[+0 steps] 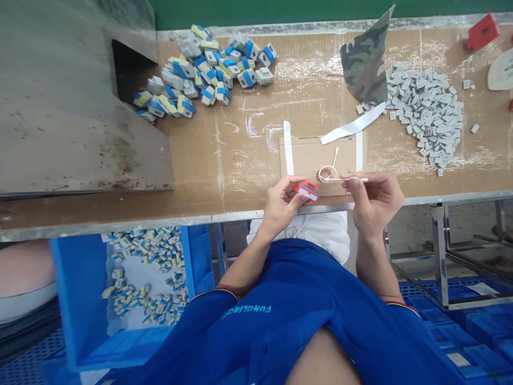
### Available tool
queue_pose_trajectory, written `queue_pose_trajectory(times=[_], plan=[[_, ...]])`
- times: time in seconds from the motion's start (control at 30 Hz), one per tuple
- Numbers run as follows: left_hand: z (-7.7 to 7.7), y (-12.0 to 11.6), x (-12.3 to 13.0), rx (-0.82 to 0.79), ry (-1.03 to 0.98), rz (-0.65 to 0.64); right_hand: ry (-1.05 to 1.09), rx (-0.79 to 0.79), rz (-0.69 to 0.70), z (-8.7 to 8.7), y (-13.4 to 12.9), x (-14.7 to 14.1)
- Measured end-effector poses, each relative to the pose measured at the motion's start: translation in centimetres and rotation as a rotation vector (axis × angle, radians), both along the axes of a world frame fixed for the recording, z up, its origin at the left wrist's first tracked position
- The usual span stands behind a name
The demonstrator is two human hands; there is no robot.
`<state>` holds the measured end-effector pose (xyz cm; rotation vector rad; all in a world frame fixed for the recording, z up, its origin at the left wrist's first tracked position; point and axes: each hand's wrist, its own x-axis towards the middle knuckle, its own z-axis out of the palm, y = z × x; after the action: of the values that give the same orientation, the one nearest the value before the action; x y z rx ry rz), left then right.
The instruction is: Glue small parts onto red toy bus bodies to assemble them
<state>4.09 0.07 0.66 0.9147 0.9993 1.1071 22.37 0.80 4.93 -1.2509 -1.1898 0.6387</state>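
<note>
Between the thumb and fingers of my left hand (280,206) is a small red block (308,190) with a dark stripe and a pale label, held over the table's front edge. My right hand (377,200) pinches a thin white cotton swab (347,179), which points left toward a small round pot (327,173). A second cotton swab (335,156) leans in that pot. The pot stands on a cardboard piece (306,152) fixed down with white tape strips. Whether the held swab's tip touches the pot is hard to tell.
Blue, yellow and white blocks (208,69) lie heaped at the back left beside a metal housing (80,117). Small grey pieces (428,107) form a pile at right, near a camouflage cloth (366,64). A blue crate (132,342) with more blocks stands below left.
</note>
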Motion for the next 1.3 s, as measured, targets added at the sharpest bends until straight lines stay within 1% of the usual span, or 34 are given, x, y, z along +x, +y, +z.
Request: queue_pose_trajectory(times=[0.13, 0.27, 0.43, 0.63, 0.73, 0.87, 0.97, 1.03, 1.1, 1.17, 1.2, 1.23, 1.3], plan=[[-0.2, -0.3, 0.0, -0.005, 0.064, 0.013, -0.126, 0.040, 0.134, 0.0, -0.8, -0.5], [-0.3, -0.4, 0.0, 0.013, 0.111, 0.017, -0.217, 0.057, 0.208, -0.3, -0.9, -0.6], [-0.2, -0.4, 0.0, 0.045, 0.162, 0.016, -0.279, 0.085, 0.233, -0.4, -0.7, -0.6], [-0.2, -0.3, -0.1, 0.103, 0.211, 0.021, -0.266, 0.121, 0.263, -0.5, -0.5, -0.9], [-0.2, -0.4, 0.0, 0.117, 0.217, 0.028, -0.304, 0.127, 0.278, -0.3, -0.4, -0.8], [-0.2, -0.4, 0.0, 0.114, 0.203, 0.023, -0.346, 0.096, 0.269, 0.1, -0.8, -0.7], [0.0, -0.3, -0.1, 0.089, 0.172, 0.019, -0.263, 0.075, 0.251, 0.2, -0.9, -0.5], [0.1, -0.3, -0.3, 0.061, 0.133, 0.017, -0.193, 0.073, 0.190, 0.0, -0.5, -0.1], [0.1, -0.2, -0.4, 0.042, 0.082, 0.015, -0.178, 0.076, 0.094, -0.3, 0.1, 0.5], [0.2, -0.1, -0.5, 0.031, 0.032, 0.011, -0.237, 0.071, 0.023, -0.8, 0.8, 1.2], [0.2, -0.1, -0.5, 0.025, 0.015, 0.008, -0.281, 0.064, 0.009, -1.0, 1.1, 1.4], [0.2, -0.1, -0.5, 0.018, 0.007, 0.007, -0.330, 0.052, 0.012, -1.2, 1.4, 1.5], [0.3, 0.0, -0.6, 0.007, 0.002, 0.005, -0.417, 0.021, 0.063, -1.4, 1.5, 1.4]])
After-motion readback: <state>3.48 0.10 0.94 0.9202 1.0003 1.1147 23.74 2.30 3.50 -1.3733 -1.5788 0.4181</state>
